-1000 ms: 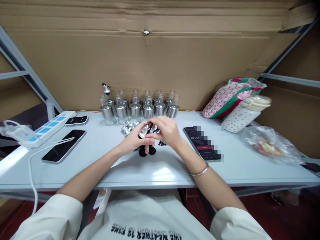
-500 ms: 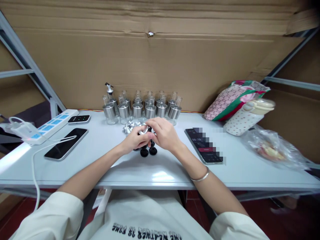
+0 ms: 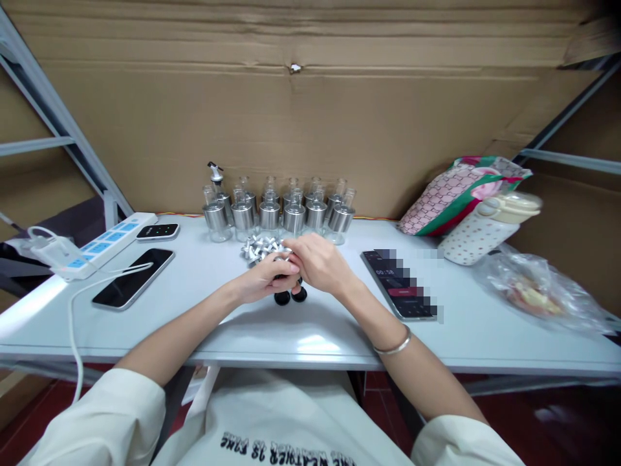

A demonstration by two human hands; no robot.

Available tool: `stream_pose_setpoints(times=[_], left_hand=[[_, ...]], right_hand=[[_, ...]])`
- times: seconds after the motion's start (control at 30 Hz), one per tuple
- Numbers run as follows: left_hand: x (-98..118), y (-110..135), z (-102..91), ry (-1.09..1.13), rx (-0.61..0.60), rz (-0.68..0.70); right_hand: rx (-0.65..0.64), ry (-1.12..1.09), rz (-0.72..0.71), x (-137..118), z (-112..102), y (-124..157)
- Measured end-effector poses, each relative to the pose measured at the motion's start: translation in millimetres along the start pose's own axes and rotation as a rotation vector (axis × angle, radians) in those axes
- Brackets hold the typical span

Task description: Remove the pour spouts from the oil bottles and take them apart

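Observation:
My left hand [image 3: 266,278] and my right hand [image 3: 321,262] meet over the middle of the table, both closed around a small silver pour spout [image 3: 281,259]. Fingers cover most of it. Just behind the left hand lies a pile of silver pour spouts [image 3: 258,248]. Round black stoppers [image 3: 282,298] lie beneath the hands, partly covered by the fingers. Farther back stand several glass bottles [image 3: 294,217] with steel sleeves, in two rows. One bottle at the back left carries a silver spout with a black tip [image 3: 215,171].
At left are a power strip [image 3: 104,246], a phone [image 3: 133,278] on a white cable and a small black device [image 3: 158,232]. At right lie another phone [image 3: 400,285], a tilted dotted flask [image 3: 478,230], a patterned bag [image 3: 441,200] and a plastic bag of food [image 3: 538,291]. Cardboard [image 3: 310,129] stands behind.
The hands have drawn closer around the silver spout, which shows less now. My left fingers have curled over more of the black stoppers. The whole view has shifted slightly.

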State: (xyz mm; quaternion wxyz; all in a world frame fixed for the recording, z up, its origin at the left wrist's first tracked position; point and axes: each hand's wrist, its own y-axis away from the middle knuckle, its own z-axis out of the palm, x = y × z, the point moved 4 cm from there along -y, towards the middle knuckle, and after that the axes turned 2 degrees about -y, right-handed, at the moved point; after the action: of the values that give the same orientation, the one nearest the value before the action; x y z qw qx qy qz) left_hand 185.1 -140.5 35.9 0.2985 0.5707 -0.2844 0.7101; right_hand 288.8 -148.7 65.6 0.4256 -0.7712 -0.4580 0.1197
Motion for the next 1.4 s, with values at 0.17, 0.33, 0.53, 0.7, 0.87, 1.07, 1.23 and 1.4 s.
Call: stream_pose_setpoints(times=[0.17,0.33,0.53,0.7,0.87,1.07,1.23,1.4], left_hand=[[-6,1,5.8,0.118,-0.024,-0.06],[0,5,12.8,0.194,-0.059,-0.026],[13,2,-8.3,0.243,0.194,0.082],[7,-1,-11.8,0.336,0.268,0.031],[6,0,-4.3,0.348,0.237,0.027],[6,-3,-11.0,0.264,0.29,0.073],[-3,-4,-11.8,0.285,0.138,0.021],[-8,-1,-3.8,0.274,-0.084,-0.048]], right_hand=[[-0.028,-0.166,0.123,2,3,1],[0.302,-0.324,0.633,36,-10,15],[-0.016,-0.122,0.878,74,-2,31],[-0.337,-0.045,0.935,86,20,48],[-0.49,0.027,1.004,86,29,60],[-0.574,0.019,1.028,86,33,64],[-0.306,-0.461,0.97,70,26,39],[-0.268,-1.296,0.835,39,22,18]])
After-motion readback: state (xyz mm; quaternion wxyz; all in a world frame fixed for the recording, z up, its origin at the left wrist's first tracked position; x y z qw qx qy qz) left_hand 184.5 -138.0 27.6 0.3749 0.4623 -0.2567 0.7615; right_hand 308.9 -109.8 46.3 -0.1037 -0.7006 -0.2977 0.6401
